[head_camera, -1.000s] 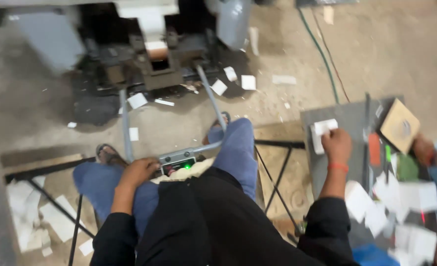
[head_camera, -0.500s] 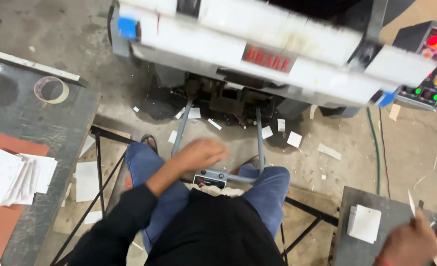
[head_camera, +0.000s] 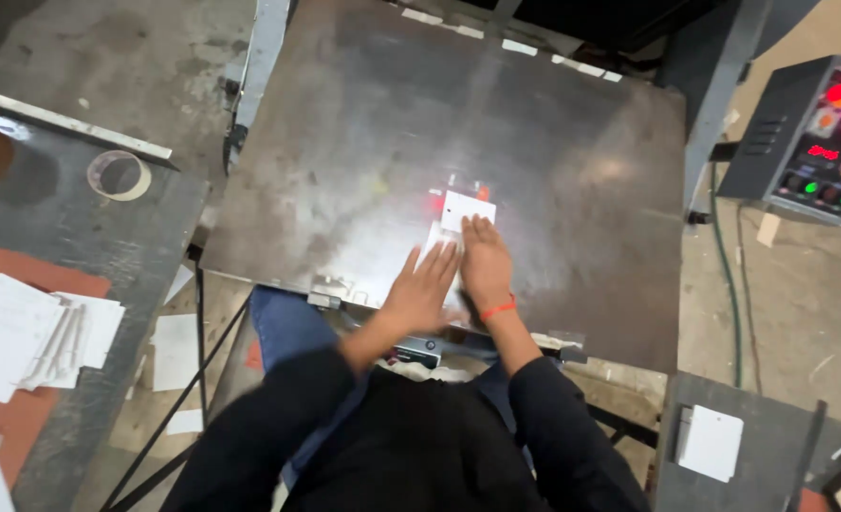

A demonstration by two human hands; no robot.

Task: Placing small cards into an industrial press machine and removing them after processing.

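A small white card [head_camera: 466, 209] lies on the large grey metal plate [head_camera: 363, 123] of the machine in front of me. My right hand [head_camera: 484, 265] rests flat on the plate with its fingertips on the card's near edge. My left hand [head_camera: 423, 289] lies flat beside it, fingers spread, touching the card's lower left part. A red light spot [head_camera: 436, 201] glows on the plate just left of the card. An orange band circles my right wrist.
A control box [head_camera: 814, 142] with coloured lit buttons stands at the right. A side table [head_camera: 79, 246] at the left holds stacked white cards [head_camera: 31, 332] and a tape roll [head_camera: 119, 174]. Another white card [head_camera: 711, 442] lies on a stand at lower right.
My view has swung up from the floor and my lap to the machine's plate. Both hands have come forward together onto the plate and now press on a white card.
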